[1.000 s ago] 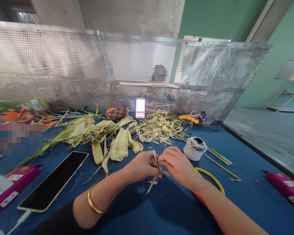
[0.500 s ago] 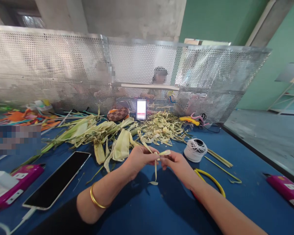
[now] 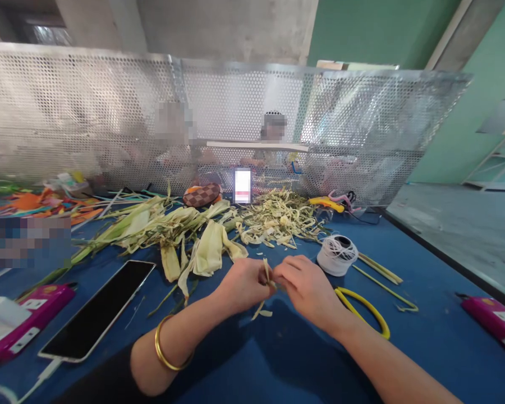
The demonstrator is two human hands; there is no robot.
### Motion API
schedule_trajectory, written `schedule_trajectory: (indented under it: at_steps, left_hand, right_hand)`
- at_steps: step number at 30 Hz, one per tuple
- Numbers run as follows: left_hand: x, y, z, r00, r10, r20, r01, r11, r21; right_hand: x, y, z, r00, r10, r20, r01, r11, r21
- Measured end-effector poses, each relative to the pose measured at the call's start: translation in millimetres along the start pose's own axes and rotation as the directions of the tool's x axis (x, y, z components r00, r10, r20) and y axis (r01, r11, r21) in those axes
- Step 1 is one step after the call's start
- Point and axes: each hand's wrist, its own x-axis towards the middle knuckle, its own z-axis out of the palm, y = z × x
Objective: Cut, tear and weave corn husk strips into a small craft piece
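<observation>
My left hand (image 3: pixel 244 285) is closed in a pinch on a narrow pale corn husk strip (image 3: pixel 266 270). One end of the strip sticks up above the fingers, and a thin tail hangs below them. My right hand (image 3: pixel 305 289) is closed close beside it, its fingertips meeting the strip; the exact grip is hidden behind the fingers. Beyond my hands lie broad corn husk leaves (image 3: pixel 208 252) and a heap of shredded husk strips (image 3: pixel 281 216). To the right of my right hand stands a spool of white string (image 3: pixel 335 258).
A yellow curved handle (image 3: pixel 372 314) lies by my right forearm, partly covered. On the left are a charging phone (image 3: pixel 99 311) and a magenta power strip (image 3: pixel 37 314); another power strip (image 3: pixel 496 322) is at right. A perforated metal screen (image 3: pixel 244 101) closes off the back, people behind it.
Half a second ago the strip's ends were spread between both hands' fingertips. Now my right hand has turned over, knuckles up, and the strip's upper end points upward from my left fingers.
</observation>
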Motion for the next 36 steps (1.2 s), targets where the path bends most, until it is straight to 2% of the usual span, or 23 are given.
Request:
schedule_trajectory:
  at_steps: [2,4,6,7,9,11,13,15,18,21,26,29,33,36]
  left_hand:
    - [-1.7,2.9,-1.5,0.995,-0.008,0.102,0.021,0.991,-0.131]
    - [-2.8,4.2,-4.3,0.984,-0.003,0.18,0.05,0.964,-0.26]
    - [-3.6,4.2,-6.8,0.979,0.039,0.198,0.011,0.969,-0.248]
    - [-4.1,4.0,-7.2,0.979,0.078,0.19,-0.046,0.984,-0.171]
    - [-5.6,3.6,-5.4,0.97,0.181,0.163,-0.199,0.974,0.107]
    - [-8.1,3.5,0.2,0.947,0.277,0.161,-0.32,0.838,0.441]
    - [-11.5,3.9,8.8,0.922,0.336,0.192,-0.372,0.63,0.682]
    - [-15.5,4.4,19.1,0.913,0.349,0.211,-0.37,0.49,0.79]
    - [-22.2,5.2,33.3,0.933,0.291,0.211,-0.324,0.429,0.843]
    - [-28.9,6.9,40.2,0.948,0.249,0.201,-0.303,0.497,0.813]
    - [-34.3,10.2,25.9,0.984,0.129,0.12,-0.175,0.798,0.576]
    - [-30.5,5.7,13.0,0.995,0.029,0.092,-0.061,0.927,0.371]
    - [-23.4,-5.9,8.0,0.997,-0.056,0.051,0.044,0.978,0.206]
    - [-20.9,-10.4,9.1,0.994,-0.066,0.084,0.045,0.972,0.229]
  right_hand:
    - [2.2,4.3,-2.1,0.992,0.125,0.031,-0.129,0.978,0.166]
    - [4.2,9.5,-2.3,0.962,0.245,0.116,-0.27,0.909,0.318]
    - [5.1,13.5,-0.7,0.913,0.331,0.238,-0.402,0.823,0.401]
    - [5.2,14.8,0.5,0.886,0.359,0.292,-0.455,0.791,0.409]
    - [4.6,16.1,2.9,0.857,0.397,0.328,-0.505,0.773,0.384]
    - [3.8,16.4,4.6,0.875,0.405,0.264,-0.477,0.81,0.339]
    - [3.4,16.7,5.7,0.894,0.4,0.203,-0.447,0.832,0.328]
    - [3.6,17.3,7.3,0.887,0.407,0.218,-0.461,0.803,0.379]
    - [4.2,18.9,10.9,0.861,0.412,0.297,-0.507,0.74,0.442]
    - [4.2,20.9,14.1,0.86,0.388,0.332,-0.502,0.764,0.406]
    - [3.3,23.6,14.2,0.878,0.323,0.353,-0.446,0.818,0.362]
    - [2.7,23.2,12.9,0.877,0.32,0.358,-0.437,0.841,0.32]
    - [2.2,20.8,11.4,0.879,0.314,0.36,-0.419,0.868,0.267]
    - [1.9,19.7,10.9,0.874,0.31,0.373,-0.417,0.873,0.252]
